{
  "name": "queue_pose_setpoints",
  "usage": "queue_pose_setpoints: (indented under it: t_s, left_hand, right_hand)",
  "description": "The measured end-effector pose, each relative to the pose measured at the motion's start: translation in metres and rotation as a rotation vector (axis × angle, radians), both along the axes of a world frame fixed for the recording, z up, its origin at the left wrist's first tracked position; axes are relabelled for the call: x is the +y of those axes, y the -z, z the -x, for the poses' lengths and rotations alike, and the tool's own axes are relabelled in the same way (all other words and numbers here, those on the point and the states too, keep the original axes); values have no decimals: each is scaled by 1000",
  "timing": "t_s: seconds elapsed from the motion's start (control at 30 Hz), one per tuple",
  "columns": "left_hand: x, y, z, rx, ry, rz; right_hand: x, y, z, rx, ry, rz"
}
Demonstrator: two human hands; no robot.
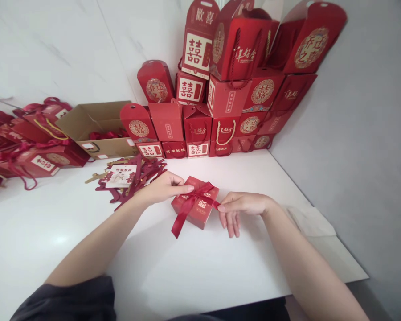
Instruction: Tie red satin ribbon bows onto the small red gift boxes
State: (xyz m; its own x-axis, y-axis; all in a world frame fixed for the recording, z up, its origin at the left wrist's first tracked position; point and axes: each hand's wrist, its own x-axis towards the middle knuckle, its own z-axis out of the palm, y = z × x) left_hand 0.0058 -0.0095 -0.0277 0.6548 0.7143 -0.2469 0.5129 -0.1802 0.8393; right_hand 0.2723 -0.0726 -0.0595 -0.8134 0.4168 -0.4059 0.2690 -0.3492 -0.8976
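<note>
left hand and right hand pinch the ribbon at opposite sides of the box; i see it looped on top, tightening perhaps remaining.

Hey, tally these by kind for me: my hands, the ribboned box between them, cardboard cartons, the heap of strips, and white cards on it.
Hands: 2 (left hand, right hand)
Ribboned box between them: 1
Cardboard carton: 1
Heap of strips: 1
White card on it: 1
Total: 6
</note>
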Motion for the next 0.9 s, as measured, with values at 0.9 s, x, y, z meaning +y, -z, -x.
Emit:
queue_pose_setpoints:
  t_s: [0.9]
  left_hand:
    - [-22, -15, -8, 232, 48, -345]
  right_hand:
    - [-6, -6, 32, 198, 669, -381]
